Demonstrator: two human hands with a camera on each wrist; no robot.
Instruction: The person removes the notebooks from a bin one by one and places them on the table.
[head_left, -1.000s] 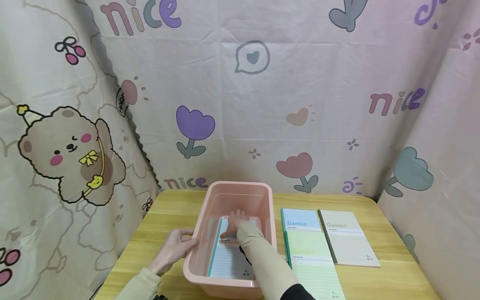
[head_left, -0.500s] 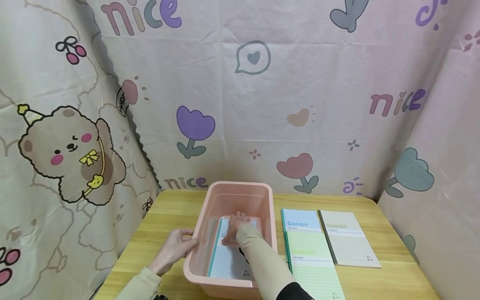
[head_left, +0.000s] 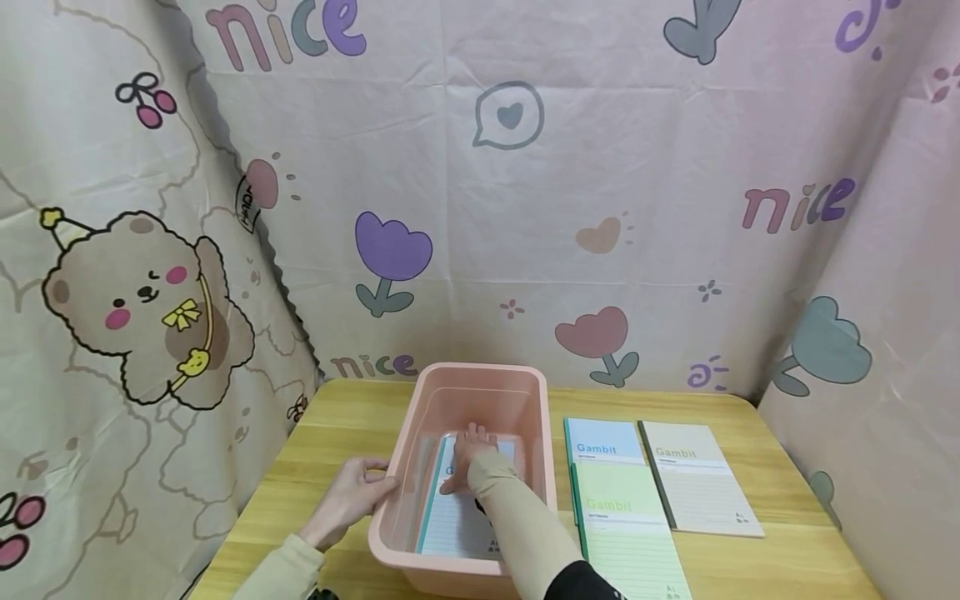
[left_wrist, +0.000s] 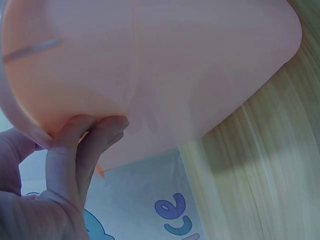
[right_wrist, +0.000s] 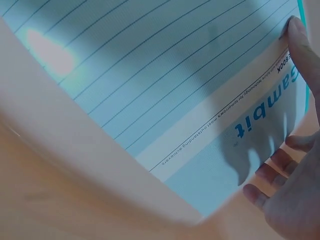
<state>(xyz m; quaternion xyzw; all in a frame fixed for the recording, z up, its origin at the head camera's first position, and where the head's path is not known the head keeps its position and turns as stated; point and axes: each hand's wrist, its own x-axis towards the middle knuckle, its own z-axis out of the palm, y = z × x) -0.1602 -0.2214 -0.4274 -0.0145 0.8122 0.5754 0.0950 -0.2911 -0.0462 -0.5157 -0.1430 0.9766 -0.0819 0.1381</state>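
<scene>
A pink plastic bin (head_left: 480, 404) stands on the table, and my left hand (head_left: 348, 502) grips its left side at the rim. In the left wrist view, the left fingers (left_wrist: 65, 155) lie against the outer wall with the thumb over the rim. Down inside the bin lies a blue-covered lined notebook (head_left: 459, 527) marked "Gambit". My right hand (head_left: 469, 457) reaches over it, fingers spread. Seen from the right wrist, the thumb touches the cover near the teal spine, while the other fingertips (right_wrist: 256, 195) are at the notebook's top edge.
Right of the bin, a green notebook (head_left: 633, 533) overlaps a blue notebook (head_left: 603, 437). A beige notebook (head_left: 701, 475) with a dark spine lies beside them. The wooden table (head_left: 352, 417) meets a patterned cloth (head_left: 487, 208) behind and at both sides.
My right hand and forearm have shifted slightly to the left and the fingers are a little straighter over the notebook. The left hand keeps its place on the bin.
</scene>
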